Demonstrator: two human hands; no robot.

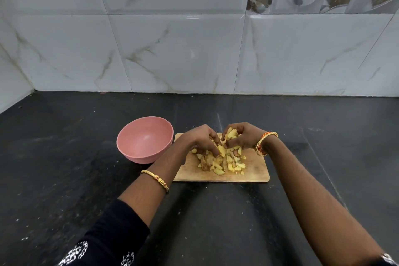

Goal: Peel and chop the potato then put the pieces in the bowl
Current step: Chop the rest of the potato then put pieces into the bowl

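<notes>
Potato pieces (224,161) lie heaped on the wooden chopping board (254,174), pale yellow sticks and chunks, with a few brownish scraps of peel (205,163) mixed in at the near left of the heap. We read the cutting as done: no knife or whole potato is in view.

Right hand (243,137) curled over the far side of the pile, fingers and thumb cupped round a clutch of pieces lifted clear of the board. Left hand (201,139) reaches in from the other side, fingers bent down into the heap and touching pieces; whether it has a firm hold on any we cannot tell. The two hands face each other, nearly meeting. We judge this as gathering: scooping from both sides keeps small pieces from scattering.

Pink bowl (135,151) stands on the dark counter (64,157) just beside the board's left edge, inside still bare. Its closeness looks deliberate, a short carry.

Transfer to the bowl not yet begun. Risk as we see it: peel scraps going along with the good pieces, and strays dropping in the gap between board and bowl.
</notes>
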